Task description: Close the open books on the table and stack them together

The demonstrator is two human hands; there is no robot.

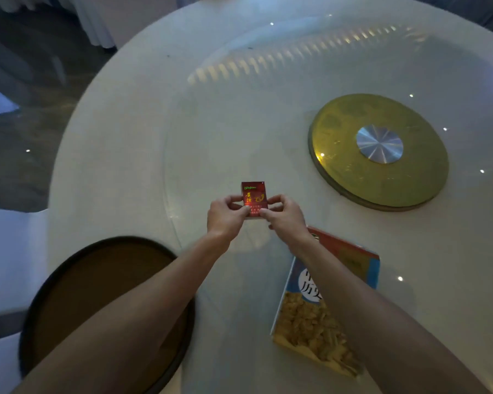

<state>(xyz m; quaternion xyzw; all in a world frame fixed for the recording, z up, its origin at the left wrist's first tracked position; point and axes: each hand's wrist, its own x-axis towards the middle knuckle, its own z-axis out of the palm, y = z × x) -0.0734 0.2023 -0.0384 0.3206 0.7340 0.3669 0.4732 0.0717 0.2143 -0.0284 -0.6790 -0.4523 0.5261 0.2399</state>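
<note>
Red with gold lettering, a small book sits near the middle of the frame, closed, and both hands pinch it. Left hand has its thumb and fingers clamped on the left edge; right hand is clamped on the right edge. Whether it rests on the glass or is lifted a little, I cannot tell. At lower right a larger closed book with a blue and yellow cover lies flat on the white round table, partly under the right forearm. At lower left lies a dark round tray. At the right of the frame is a gold disc with a silver centre.
</note>
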